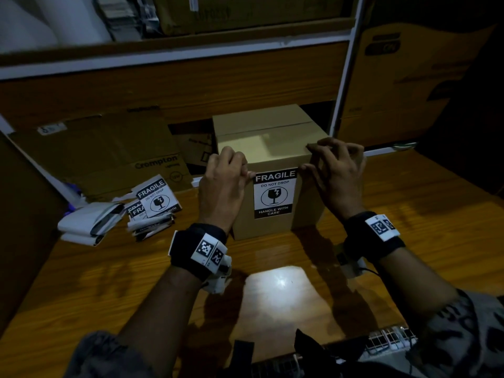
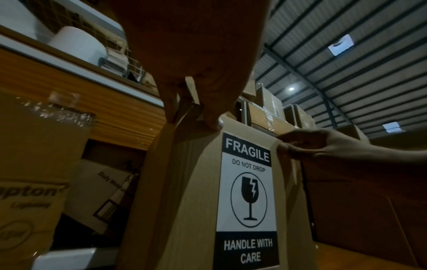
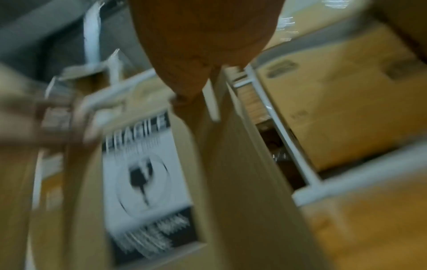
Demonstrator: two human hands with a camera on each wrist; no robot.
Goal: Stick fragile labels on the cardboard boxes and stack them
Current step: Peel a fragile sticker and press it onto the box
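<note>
Where label [image 1: 274, 193] sticks: both hands.

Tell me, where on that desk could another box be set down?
The widest bare wood lies right of the labelled box, beyond the right hand, and in front of it, between the wrists around the lamp glare. The left is crowded: loose fragile labels, peeled backing paper and flattened cartons.
</note>
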